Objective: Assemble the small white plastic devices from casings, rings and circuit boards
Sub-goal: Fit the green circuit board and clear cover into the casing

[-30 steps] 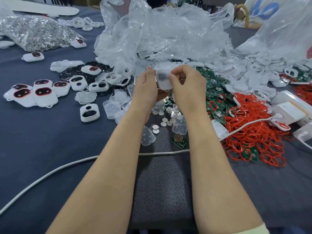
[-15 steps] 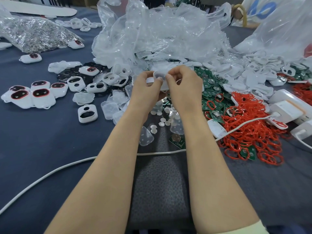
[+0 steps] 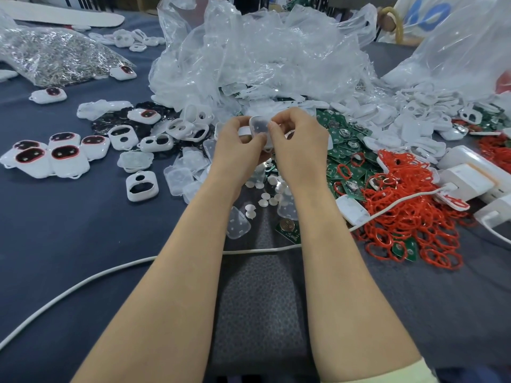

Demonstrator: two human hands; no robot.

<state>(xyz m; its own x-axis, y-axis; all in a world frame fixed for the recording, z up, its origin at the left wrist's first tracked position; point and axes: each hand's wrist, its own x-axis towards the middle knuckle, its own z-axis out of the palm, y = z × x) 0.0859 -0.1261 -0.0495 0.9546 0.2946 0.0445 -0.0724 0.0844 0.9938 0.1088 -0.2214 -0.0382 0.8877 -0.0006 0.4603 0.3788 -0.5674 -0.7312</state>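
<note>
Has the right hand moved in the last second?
Yes, slightly left. Judged against the lone circuit board lying below it, the right hand has closed toward the left hand around the translucent casing.

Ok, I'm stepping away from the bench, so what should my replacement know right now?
Left hand and right hand both pinch one translucent casing piece between them.
Parts: red rings heaped on the right, green circuit boards beside them, empty white casings left of the hands.
Done: several finished devices with red rings grouped at far left.
Left: finish the held piece; many loose parts remain.
</note>
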